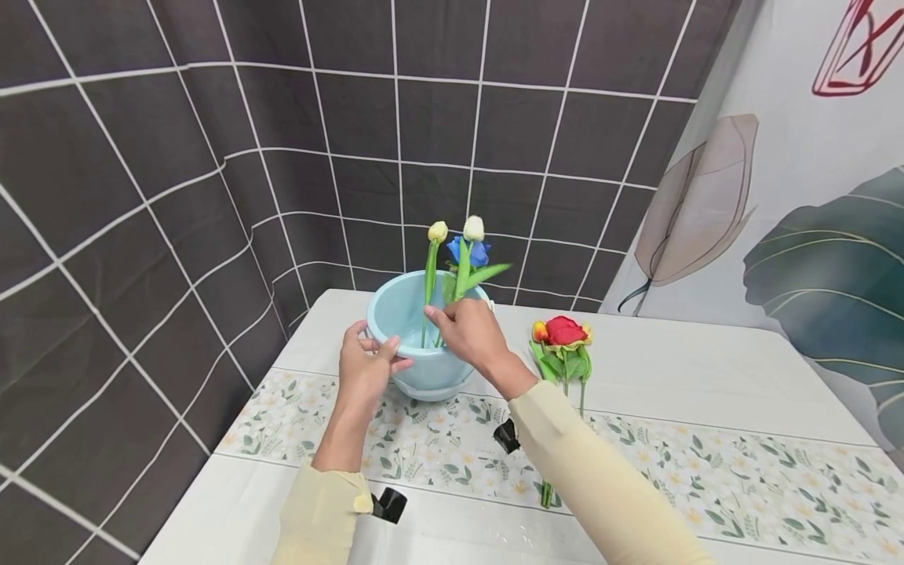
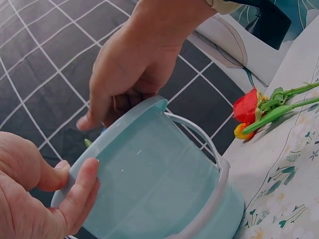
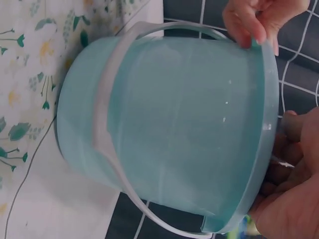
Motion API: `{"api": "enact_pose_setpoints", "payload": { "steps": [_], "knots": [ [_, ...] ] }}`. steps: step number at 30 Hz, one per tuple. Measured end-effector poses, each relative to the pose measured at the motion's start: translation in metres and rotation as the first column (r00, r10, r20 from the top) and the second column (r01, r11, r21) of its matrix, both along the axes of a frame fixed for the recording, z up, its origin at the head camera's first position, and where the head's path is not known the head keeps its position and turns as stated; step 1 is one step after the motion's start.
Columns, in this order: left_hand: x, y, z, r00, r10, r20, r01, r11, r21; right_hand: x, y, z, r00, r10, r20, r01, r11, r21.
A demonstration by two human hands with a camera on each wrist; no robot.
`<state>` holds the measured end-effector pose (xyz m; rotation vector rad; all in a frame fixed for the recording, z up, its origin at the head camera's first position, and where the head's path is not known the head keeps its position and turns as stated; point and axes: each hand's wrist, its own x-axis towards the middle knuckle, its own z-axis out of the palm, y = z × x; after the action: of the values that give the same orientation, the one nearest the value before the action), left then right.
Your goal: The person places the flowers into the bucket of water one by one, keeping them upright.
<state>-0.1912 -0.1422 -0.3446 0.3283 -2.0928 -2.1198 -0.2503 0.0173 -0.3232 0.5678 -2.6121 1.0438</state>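
A light blue plastic bucket stands on the table with its pale handle hanging down in front. My left hand pinches the near left rim between thumb and fingers. Over the near right rim, my right hand has its fingers curled round the stem of a white tulip, the thumb pointing left; the grip itself is mostly hidden. Beside the tulip is a blue rose, partly behind its leaves. A pale yellow tulip stands in the bucket, its stem passing by my right thumb.
To the right of the bucket a red rose and orange-yellow tulips lie on the table, stems towards me, partly under my right forearm. A dark tiled-pattern backdrop rises close behind and at the left.
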Motion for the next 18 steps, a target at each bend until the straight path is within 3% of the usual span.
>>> {"api": "enact_pose_setpoints", "payload": {
  "steps": [4, 7, 12, 18],
  "knots": [
    [-0.001, 0.001, 0.000, 1.000, 0.005, 0.006, -0.005, 1.000, 0.003, 0.002, 0.003, 0.005, 0.997, -0.006, 0.073, 0.016, 0.990, -0.140],
    [-0.001, 0.001, 0.001, 1.000, 0.014, 0.015, -0.014, 1.000, 0.004, 0.003, 0.005, 0.009, 0.992, 0.011, 0.128, 0.025, 0.961, -0.276],
    [-0.002, 0.001, 0.001, 1.000, 0.014, 0.017, -0.014, 1.000, 0.005, 0.001, 0.009, 0.012, 0.981, 0.041, 0.188, 0.051, 0.887, -0.460],
    [-0.002, 0.001, 0.000, 1.000, 0.011, 0.021, -0.012, 1.000, 0.015, 0.003, 0.022, 0.015, 0.972, 0.046, 0.229, 0.104, 0.794, -0.599]
  ]
}}
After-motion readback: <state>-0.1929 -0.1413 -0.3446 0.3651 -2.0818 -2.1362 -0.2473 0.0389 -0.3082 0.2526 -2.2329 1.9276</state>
